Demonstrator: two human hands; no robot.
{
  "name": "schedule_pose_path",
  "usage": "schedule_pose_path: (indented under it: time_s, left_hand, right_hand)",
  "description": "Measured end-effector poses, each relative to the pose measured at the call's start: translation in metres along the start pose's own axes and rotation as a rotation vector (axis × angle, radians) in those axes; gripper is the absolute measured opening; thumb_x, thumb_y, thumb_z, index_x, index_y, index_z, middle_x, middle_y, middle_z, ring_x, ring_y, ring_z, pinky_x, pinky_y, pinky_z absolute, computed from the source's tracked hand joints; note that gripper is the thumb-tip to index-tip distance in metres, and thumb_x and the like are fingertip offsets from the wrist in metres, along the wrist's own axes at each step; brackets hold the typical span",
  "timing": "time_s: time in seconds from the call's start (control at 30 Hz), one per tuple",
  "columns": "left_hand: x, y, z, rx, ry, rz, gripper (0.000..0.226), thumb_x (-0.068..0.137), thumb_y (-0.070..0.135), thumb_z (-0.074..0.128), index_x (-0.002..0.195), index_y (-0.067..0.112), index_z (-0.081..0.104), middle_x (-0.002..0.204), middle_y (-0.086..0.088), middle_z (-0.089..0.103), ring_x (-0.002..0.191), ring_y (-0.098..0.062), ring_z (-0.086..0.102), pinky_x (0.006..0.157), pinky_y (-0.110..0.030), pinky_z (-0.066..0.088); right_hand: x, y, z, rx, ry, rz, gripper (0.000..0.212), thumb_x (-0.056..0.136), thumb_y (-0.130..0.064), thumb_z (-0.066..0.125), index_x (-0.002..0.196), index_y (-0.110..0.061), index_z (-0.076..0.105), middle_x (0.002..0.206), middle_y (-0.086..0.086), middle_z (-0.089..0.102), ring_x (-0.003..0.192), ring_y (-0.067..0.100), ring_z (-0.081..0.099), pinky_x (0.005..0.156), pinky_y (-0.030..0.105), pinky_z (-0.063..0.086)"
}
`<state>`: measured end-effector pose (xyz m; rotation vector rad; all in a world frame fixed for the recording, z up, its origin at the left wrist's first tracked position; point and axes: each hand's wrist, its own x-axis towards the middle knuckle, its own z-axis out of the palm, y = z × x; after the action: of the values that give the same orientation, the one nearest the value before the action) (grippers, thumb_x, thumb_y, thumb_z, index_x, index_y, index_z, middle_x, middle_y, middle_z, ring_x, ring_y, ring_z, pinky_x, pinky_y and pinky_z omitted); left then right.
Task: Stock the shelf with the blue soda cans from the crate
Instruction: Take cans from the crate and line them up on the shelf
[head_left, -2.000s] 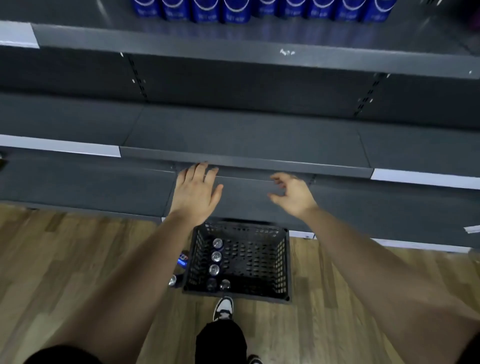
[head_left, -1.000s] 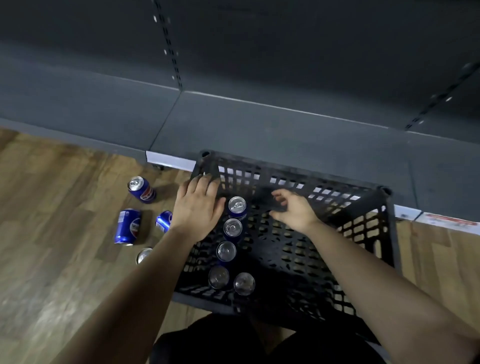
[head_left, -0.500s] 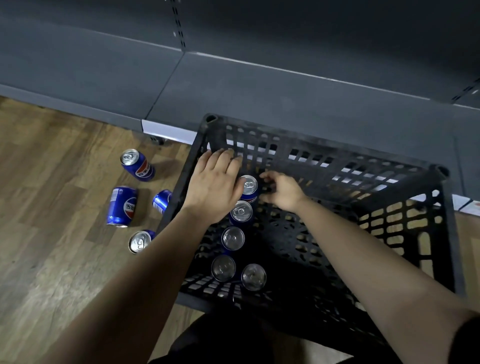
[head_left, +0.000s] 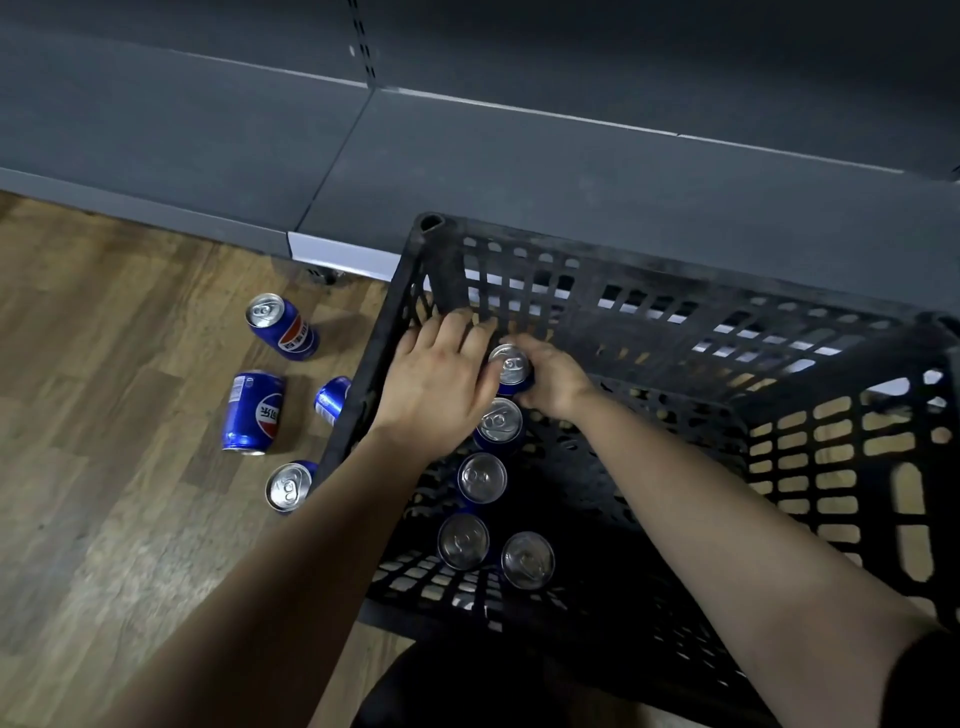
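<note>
Five blue soda cans (head_left: 482, 478) stand upright inside the black slatted crate (head_left: 675, 291). Their long axes are vertical and their silver pull-tab lids face up at the head camera, so only slivers of glossy blue side show below the lids. Four of them form a line along the crate's left wall, running from the grips back toward the person. The fifth stands just right of the nearest one.

The far can (head_left: 511, 364), at the head of that line, sits between the two grips. The right grip (head_left: 553, 376) is wrapped round it from the right, fingers curled against its side. The left grip (head_left: 441, 384) lies palm down just left of the same can, fingers stretched flat toward the crate's far left corner and clasping nothing visible; its thumb is hidden.

Left of the left grip, outside the crate, four stray cans (head_left: 253, 410) rest on the wooden floor (head_left: 104, 519). One plainly lies on its side, logo up, its long axis running toward and away from the shelf (head_left: 571, 171). Two show silver lids, and one is half hidden behind the crate wall. The grey shelf runs beyond both grips.
</note>
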<state>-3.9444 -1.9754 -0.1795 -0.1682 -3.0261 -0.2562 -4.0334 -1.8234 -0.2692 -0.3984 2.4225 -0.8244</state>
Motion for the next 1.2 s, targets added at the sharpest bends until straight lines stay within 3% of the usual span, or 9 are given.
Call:
schedule_pose_path:
  time_s: [0.13,0.23,0.4,0.53,0.73,0.9,1.2]
  left_hand:
    - [-0.003,0.000,0.005,0.009,-0.018,0.021,0.048,0.093,0.041,0.033,0.119,0.010,0.058,0.125,-0.013,0.056,0.108,-0.031,0.056,0.088,-0.045,0.043]
    - [-0.002,0.002,0.004,0.024,-0.023,0.028,0.048,0.093,0.042,0.033,0.119,0.011,0.059,0.125,-0.012,0.057,0.108,-0.030,0.056,0.087,-0.044,0.044]
    - [0.006,0.008,-0.016,0.043,-0.034,0.018,0.049,0.093,0.042,0.031,0.119,0.011,0.058,0.124,-0.011,0.056,0.109,-0.030,0.055,0.088,-0.044,0.043]
    - [0.017,0.019,-0.058,0.069,-0.062,0.004,0.050,0.093,0.042,0.029,0.118,0.012,0.059,0.122,-0.010,0.057,0.106,-0.029,0.056,0.088,-0.043,0.044]
    - [0.044,0.045,-0.170,0.071,-0.061,0.006,0.049,0.092,0.041,0.031,0.117,0.012,0.061,0.113,-0.010,0.060,0.098,-0.031,0.058,0.085,-0.043,0.046]
    - [0.082,0.068,-0.300,0.097,-0.010,0.036,0.049,0.091,0.040,0.032,0.117,0.011,0.062,0.114,-0.011,0.062,0.096,-0.031,0.061,0.083,-0.042,0.048]
    - [0.150,0.124,-0.522,0.089,0.124,0.091,0.049,0.090,0.040,0.032,0.114,0.012,0.064,0.109,-0.007,0.065,0.096,-0.026,0.063,0.084,-0.041,0.051]
  right_hand:
    - [0.003,0.002,0.000,-0.007,0.022,-0.005,0.067,0.071,-0.009,0.079,0.126,-0.021,0.043,0.118,0.000,0.062,0.109,0.022,0.061,0.089,0.026,0.044]
    - [-0.005,0.005,-0.005,0.031,0.074,-0.006,0.065,0.064,-0.013,0.084,0.116,-0.022,0.045,0.113,0.001,0.061,0.101,0.022,0.061,0.086,0.032,0.048]
    - [-0.029,0.004,-0.033,0.195,0.140,0.005,0.066,0.054,-0.020,0.091,0.105,-0.030,0.049,0.107,-0.002,0.065,0.098,0.019,0.062,0.088,0.034,0.050]
    - [-0.059,-0.016,-0.078,0.291,0.113,0.000,0.065,0.056,-0.016,0.089,0.109,-0.028,0.053,0.107,-0.007,0.067,0.100,0.013,0.063,0.093,0.033,0.050]
    - [-0.112,-0.082,-0.181,0.422,0.111,-0.002,0.064,0.053,-0.018,0.081,0.112,-0.029,0.056,0.103,-0.007,0.068,0.098,0.012,0.066,0.093,0.029,0.049]
    - [-0.164,-0.159,-0.292,0.492,0.144,-0.009,0.060,0.063,0.000,0.081,0.110,-0.029,0.057,0.103,-0.008,0.067,0.099,0.012,0.065,0.097,0.036,0.051]
    - [-0.257,-0.298,-0.481,0.504,0.229,-0.097,0.061,0.057,-0.011,0.082,0.108,-0.034,0.059,0.104,-0.007,0.069,0.103,0.015,0.065,0.100,0.038,0.050]
